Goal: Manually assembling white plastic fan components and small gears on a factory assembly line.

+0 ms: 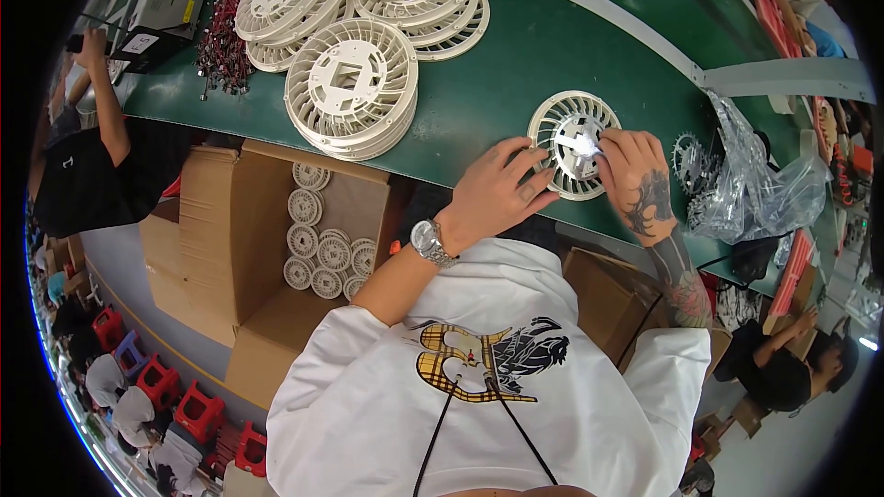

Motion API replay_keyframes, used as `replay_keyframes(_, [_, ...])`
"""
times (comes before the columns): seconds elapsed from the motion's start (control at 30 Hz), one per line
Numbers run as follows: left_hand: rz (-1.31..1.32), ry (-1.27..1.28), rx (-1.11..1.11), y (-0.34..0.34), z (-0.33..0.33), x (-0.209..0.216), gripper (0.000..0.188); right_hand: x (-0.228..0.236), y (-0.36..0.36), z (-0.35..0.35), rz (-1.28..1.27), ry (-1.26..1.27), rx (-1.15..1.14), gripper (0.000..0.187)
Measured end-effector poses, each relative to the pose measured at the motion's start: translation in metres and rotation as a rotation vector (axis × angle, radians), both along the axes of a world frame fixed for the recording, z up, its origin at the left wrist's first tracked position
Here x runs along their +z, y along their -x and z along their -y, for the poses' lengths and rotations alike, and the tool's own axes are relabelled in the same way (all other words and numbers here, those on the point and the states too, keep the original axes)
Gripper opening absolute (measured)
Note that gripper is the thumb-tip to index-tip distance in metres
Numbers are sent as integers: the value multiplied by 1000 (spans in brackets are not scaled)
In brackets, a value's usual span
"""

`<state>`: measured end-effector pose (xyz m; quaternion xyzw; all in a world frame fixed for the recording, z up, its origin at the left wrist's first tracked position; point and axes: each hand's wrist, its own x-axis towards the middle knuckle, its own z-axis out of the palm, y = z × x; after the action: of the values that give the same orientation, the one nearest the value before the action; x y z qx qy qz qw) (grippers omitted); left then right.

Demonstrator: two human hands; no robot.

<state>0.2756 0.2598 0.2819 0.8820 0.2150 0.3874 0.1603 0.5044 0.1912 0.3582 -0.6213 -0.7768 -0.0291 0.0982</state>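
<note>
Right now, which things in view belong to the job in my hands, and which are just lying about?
Likely part of the job:
- pale slotted disc, touched by your left hand and right hand
- matching stacked discs
- possibly the wire bundle

Apparently just lying about:
- clear plastic bag
- red stool

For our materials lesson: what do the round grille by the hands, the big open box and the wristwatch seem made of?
Round grille: probably moulded plastic, pale and matte around the rim, judging by its thin, even slats.
Open box: brown cardboard, dull, with folded flaps.
Wristwatch: seemingly polished metal, since its linked band gleams silver.
</note>
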Motion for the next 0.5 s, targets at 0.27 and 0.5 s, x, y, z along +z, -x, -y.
replay_keyframes(0.27, [-38, -3, 4, 2, 1, 0, 32, -4, -2, -2, -8, 0, -11, 24])
replay_keyframes(0.5, [-25, -9, -19, 1, 2, 0, 32, -4, 9, 5, -40, -47, -100, 25])
